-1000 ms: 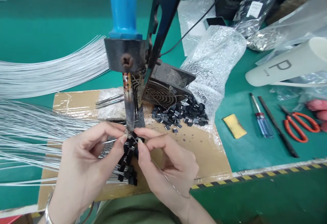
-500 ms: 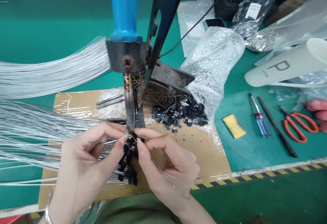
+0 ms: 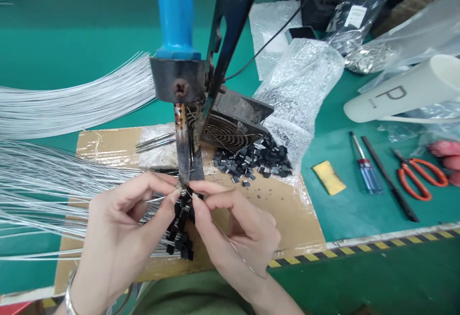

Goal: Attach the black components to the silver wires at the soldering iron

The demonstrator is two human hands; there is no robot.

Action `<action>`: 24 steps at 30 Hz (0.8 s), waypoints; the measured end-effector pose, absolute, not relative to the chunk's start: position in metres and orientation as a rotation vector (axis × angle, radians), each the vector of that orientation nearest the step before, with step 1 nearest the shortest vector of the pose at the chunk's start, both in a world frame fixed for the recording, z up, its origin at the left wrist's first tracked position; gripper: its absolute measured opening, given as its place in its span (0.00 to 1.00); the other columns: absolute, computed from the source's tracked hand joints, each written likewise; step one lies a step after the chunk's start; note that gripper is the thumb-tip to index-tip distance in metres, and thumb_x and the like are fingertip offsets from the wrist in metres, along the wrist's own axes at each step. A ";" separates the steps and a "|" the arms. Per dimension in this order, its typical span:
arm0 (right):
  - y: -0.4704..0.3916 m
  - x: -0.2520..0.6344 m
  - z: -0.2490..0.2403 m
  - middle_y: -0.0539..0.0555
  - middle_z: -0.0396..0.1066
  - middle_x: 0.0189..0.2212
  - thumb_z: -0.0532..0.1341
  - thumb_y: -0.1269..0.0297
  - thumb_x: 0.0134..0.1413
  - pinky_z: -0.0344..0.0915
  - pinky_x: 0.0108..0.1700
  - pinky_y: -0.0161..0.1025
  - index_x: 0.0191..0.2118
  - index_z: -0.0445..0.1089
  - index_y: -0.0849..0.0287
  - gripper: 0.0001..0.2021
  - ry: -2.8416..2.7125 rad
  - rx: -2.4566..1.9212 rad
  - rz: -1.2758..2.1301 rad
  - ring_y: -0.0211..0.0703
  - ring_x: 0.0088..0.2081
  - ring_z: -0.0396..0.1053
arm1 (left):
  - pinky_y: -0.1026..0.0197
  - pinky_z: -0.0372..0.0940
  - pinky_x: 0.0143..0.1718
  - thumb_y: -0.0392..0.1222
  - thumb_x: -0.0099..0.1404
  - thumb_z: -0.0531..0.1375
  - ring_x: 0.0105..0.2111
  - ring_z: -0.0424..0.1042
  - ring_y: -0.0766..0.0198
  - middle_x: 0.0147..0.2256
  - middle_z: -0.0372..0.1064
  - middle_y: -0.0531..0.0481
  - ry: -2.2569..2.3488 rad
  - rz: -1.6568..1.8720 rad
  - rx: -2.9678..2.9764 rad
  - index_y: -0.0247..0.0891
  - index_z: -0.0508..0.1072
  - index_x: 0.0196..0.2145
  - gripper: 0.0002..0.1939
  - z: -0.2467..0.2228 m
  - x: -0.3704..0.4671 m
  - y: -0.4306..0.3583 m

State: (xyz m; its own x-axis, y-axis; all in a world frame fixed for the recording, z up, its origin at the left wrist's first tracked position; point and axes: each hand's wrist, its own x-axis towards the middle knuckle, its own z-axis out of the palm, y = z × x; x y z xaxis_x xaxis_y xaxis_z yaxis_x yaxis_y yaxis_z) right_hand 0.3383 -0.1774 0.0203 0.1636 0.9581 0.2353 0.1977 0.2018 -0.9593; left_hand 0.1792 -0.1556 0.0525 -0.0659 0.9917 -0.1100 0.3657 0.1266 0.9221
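My left hand (image 3: 131, 236) is closed, thumb and forefinger pinching a thin grey wire (image 3: 154, 200) just under the tip of a clamped soldering iron (image 3: 182, 154). My right hand (image 3: 237, 228) pinches a thin strand of solder wire (image 3: 246, 262), which curves back over the palm towards the wrist. Both sets of fingertips nearly meet at the iron's tip, and they partly hide the joint there. Below them lies a cluster of small black connectors (image 3: 181, 228) on wire ends.
Bundles of grey wires (image 3: 72, 109) spread across the left. Loose black connectors (image 3: 251, 161) lie beside a small fan (image 3: 233, 123) on cardboard (image 3: 287, 219). To the right are a yellow sponge (image 3: 328, 177), a screwdriver (image 3: 369, 173), orange-handled cutters (image 3: 419, 178) and a white cup (image 3: 402, 89).
Both hands keep nearly the same pose at the iron's tip. The left hand and wrist have shifted very slightly to the right.
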 end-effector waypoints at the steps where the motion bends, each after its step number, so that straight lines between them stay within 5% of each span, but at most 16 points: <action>1: -0.177 0.338 0.020 0.52 0.88 0.44 0.70 0.78 0.60 0.83 0.43 0.34 0.35 0.75 0.54 0.10 -1.294 -1.250 0.812 0.40 0.36 0.87 | 0.74 0.72 0.32 0.35 0.63 0.69 0.32 0.81 0.68 0.35 0.83 0.55 1.568 0.945 1.361 0.46 0.84 0.31 0.06 0.053 0.180 -0.155; 17: -0.177 0.338 0.019 0.54 0.89 0.42 0.68 0.77 0.61 0.84 0.40 0.38 0.34 0.74 0.53 0.10 -1.298 -1.260 0.832 0.44 0.34 0.87 | 0.72 0.68 0.29 0.38 0.64 0.69 0.29 0.78 0.68 0.32 0.81 0.55 1.572 0.866 1.370 0.46 0.82 0.30 0.05 0.050 0.176 -0.154; 24: -0.182 0.338 0.012 0.55 0.88 0.43 0.68 0.77 0.62 0.83 0.41 0.39 0.34 0.74 0.54 0.09 -1.254 -1.224 0.947 0.47 0.40 0.87 | 0.65 0.53 0.17 0.43 0.66 0.67 0.18 0.55 0.71 0.31 0.81 0.55 1.657 0.770 1.495 0.44 0.82 0.31 0.05 0.046 0.170 -0.160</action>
State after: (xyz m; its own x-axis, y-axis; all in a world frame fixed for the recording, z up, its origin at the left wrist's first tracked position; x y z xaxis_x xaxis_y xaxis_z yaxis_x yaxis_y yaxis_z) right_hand 0.3379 -0.1817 0.0124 0.1231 0.9788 0.1634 0.1110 0.1500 -0.9824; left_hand 0.1698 -0.1597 0.0456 -0.0243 0.9898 -0.1407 0.5308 0.1320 0.8371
